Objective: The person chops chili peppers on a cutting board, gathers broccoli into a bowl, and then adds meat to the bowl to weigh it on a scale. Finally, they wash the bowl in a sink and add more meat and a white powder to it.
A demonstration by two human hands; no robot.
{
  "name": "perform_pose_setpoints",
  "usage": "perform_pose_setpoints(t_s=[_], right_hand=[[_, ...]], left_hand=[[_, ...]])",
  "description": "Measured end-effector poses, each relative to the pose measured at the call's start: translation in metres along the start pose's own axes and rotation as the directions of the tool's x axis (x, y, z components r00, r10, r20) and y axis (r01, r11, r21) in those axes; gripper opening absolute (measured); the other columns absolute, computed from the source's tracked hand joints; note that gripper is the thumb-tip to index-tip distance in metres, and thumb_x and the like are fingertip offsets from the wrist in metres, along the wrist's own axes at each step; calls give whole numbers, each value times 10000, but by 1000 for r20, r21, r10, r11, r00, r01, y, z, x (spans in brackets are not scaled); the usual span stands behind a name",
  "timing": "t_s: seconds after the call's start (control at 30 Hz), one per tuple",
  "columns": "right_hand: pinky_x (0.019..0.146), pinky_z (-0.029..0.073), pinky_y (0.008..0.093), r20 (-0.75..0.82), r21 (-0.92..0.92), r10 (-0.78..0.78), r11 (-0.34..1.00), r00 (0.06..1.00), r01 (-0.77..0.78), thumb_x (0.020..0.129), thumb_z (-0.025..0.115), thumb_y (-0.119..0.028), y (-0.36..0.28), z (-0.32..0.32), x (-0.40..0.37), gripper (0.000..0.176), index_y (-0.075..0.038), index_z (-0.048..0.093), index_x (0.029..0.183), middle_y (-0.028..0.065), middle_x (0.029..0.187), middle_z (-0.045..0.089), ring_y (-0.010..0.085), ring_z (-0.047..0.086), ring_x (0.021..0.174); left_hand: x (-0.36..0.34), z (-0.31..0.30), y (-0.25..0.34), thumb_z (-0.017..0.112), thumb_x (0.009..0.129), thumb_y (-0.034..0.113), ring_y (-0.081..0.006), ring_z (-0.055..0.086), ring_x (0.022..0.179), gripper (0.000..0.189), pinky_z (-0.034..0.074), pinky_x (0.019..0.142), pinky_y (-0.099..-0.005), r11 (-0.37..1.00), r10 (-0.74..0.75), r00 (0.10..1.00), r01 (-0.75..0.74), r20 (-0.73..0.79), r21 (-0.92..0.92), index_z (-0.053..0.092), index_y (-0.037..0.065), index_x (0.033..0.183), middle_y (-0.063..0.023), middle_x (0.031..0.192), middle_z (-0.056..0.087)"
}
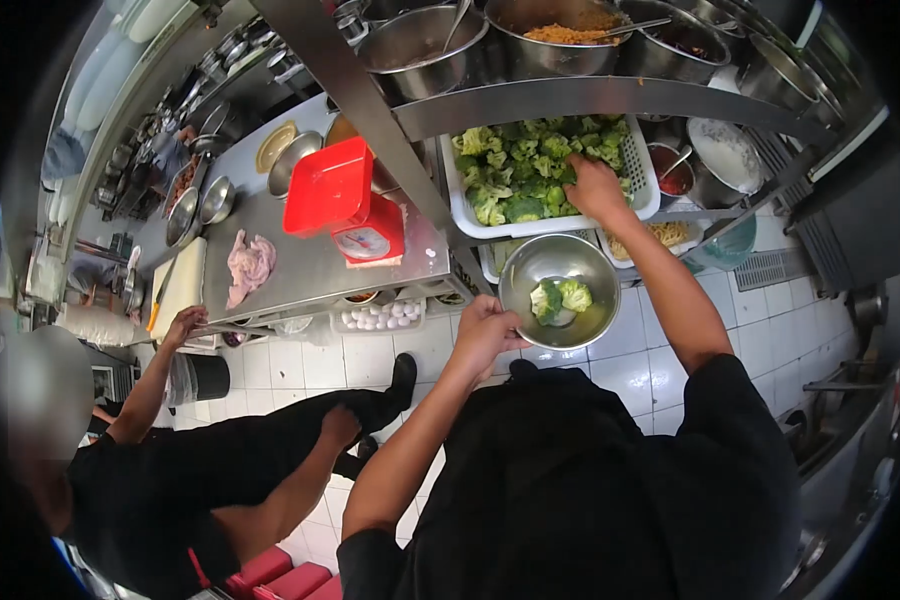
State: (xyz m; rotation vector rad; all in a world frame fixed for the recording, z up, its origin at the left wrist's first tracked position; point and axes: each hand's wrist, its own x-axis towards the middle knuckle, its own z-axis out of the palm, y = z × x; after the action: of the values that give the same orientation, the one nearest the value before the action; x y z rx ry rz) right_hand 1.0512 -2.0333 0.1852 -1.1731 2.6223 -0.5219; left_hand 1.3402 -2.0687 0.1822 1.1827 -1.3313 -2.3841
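My left hand [488, 337] grips the rim of a steel bowl [602, 285], thumb and fingers pinched on its left side. A few broccoli florets [562, 298] lie at the bottom of that bowl. Up and to the right, my right hand [600, 192] reaches over the rim of a white plastic basket [648, 165] heaped with cut broccoli [530, 165]. Its fingers are bent down among the florets, closed on broccoli, with the fingertips partly hidden. The bowl hangs just in front of the basket, over the tiled floor.
Steel pots [425, 75] of food line the shelf above the basket. Left of it, a steel counter [305, 265] holds a red scale [375, 225], raw poultry [251, 265] and a cutting board [192, 270] with a knife. A co-worker [160, 480] stands close on my left.
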Motion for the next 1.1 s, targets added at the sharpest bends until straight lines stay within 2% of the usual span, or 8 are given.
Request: perform_pose_setpoints(t_s=[0.23, 0.3, 0.33, 0.53, 0.63, 0.73, 0.8, 1.1], right_hand=[[953, 457, 442, -250, 178, 178, 975, 952, -136, 784, 595, -425, -21, -13, 31, 646, 11, 538, 1258, 268, 1203, 587, 406, 570, 1112], [994, 426, 435, 215, 36, 199, 977, 956, -212, 783, 608, -464, -35, -27, 46, 641, 8, 583, 1216, 254, 1256, 563, 389, 542, 1165], [934, 473, 430, -189, -40, 80, 995, 979, -89, 763, 649, -472, -8, 32, 69, 582, 23, 666, 1068, 252, 1154, 623, 364, 599, 1092], [755, 543, 405, 39, 147, 280, 948, 959, -282, 686, 737, -448, 0, -3, 75, 628, 42, 648, 1069, 241, 990, 675, 345, 678, 883], [697, 547, 386, -328, 216, 134, 974, 935, -64, 683, 754, -356, 7, -9, 41, 569, 39, 645, 1078, 234, 942, 684, 307, 688, 797], [701, 545, 344, -22, 611, 314, 756, 949, -236, 679, 769, -252, -24, -61, -17, 557, 43, 621, 1128, 198, 938, 691, 248, 679, 802], [696, 542, 328, -86, 659, 194, 747, 977, -90, 682, 764, -189, -22, -62, -42, 575, 44, 590, 1178, 164, 938, 693, 221, 671, 797], [914, 502, 414, 235, 257, -49, 966, 971, -13, 743, 765, -270, -62, -99, -139, 614, -25, 558, 1267, 193, 1210, 588, 307, 587, 1080]], left_hand=[[-10, -6, 9, 588, 815, -33, -242, 662, 741, 150, 606, 663, -390, 999, 2, 1000, -1, -9, 51, 469, 25, 884, -139, 863, 602], [-8, -6, 10, 599, 804, -31, -226, 651, 697, 166, 608, 637, -379, 998, 3, 1000, -3, -5, 68, 461, 19, 882, -133, 834, 594], [-7, -3, 12, 609, 794, -28, -212, 638, 659, 181, 612, 612, -370, 998, 5, 1000, -5, -6, 69, 453, 12, 874, -127, 810, 581], [-3, 3, 15, 603, 779, -41, -191, 628, 620, 188, 611, 575, -345, 996, 34, 999, -35, 19, 77, 442, 0, 866, -128, 785, 580], [-2, 4, 15, 598, 780, -46, -204, 644, 633, 181, 613, 583, -346, 995, 19, 1000, -21, 20, 96, 446, -5, 869, -139, 801, 590], [-3, 9, 20, 591, 780, -51, -228, 666, 665, 171, 613, 593, -345, 993, 5, 1000, -6, 9, 116, 463, -19, 889, -146, 814, 596], [-1, 11, 20, 591, 780, -53, -232, 669, 668, 170, 613, 592, -345, 994, 0, 1000, -2, 17, 110, 465, -19, 889, -146, 817, 597], [-7, 5, 35, 595, 767, -74, -229, 657, 655, 206, 610, 561, -354, 994, 7, 998, -13, 57, 112, 425, 25, 829, -134, 801, 583]])
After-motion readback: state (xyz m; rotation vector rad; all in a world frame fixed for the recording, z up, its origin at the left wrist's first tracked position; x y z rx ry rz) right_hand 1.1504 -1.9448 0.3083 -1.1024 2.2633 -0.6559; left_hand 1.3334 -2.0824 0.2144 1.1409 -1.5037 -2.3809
